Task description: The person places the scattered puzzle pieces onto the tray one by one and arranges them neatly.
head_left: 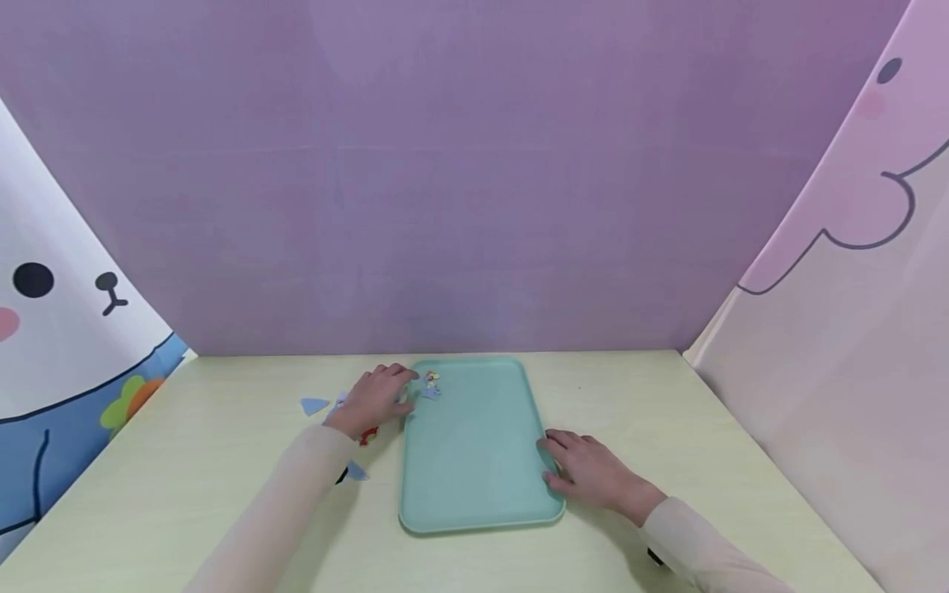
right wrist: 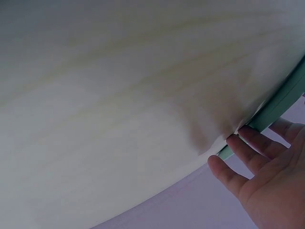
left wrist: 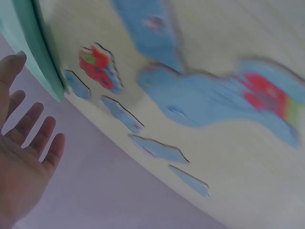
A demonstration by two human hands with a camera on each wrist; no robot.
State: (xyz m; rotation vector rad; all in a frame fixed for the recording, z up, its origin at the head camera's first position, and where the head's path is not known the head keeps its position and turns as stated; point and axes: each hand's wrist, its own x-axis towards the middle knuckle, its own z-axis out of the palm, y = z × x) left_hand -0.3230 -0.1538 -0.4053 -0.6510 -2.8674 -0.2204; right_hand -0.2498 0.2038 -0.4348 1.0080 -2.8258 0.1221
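A mint-green tray (head_left: 478, 461) lies on the pale table, longer side running away from me. My left hand (head_left: 376, 399) is at its far left edge, fingers and thumb spread and extended; the left wrist view shows nothing in the palm. Inside that corner of the tray are small printed pieces (head_left: 432, 385), blue with some yellow. On the right side, my right hand (head_left: 589, 469) touches the tray's rim with fairly straight fingers. Several flat blue pieces with red flower prints (left wrist: 190, 98) lie on the table left of the tray, partly hidden by the left arm in the head view.
A blue piece (head_left: 315, 406) lies farther left, and another blue piece (head_left: 357, 471) lies nearer to me. A purple cloth (head_left: 474, 181) stands behind the table (head_left: 133, 486). Printed cartoon cloths hang on the left (head_left: 67, 329) and right (head_left: 853, 329).
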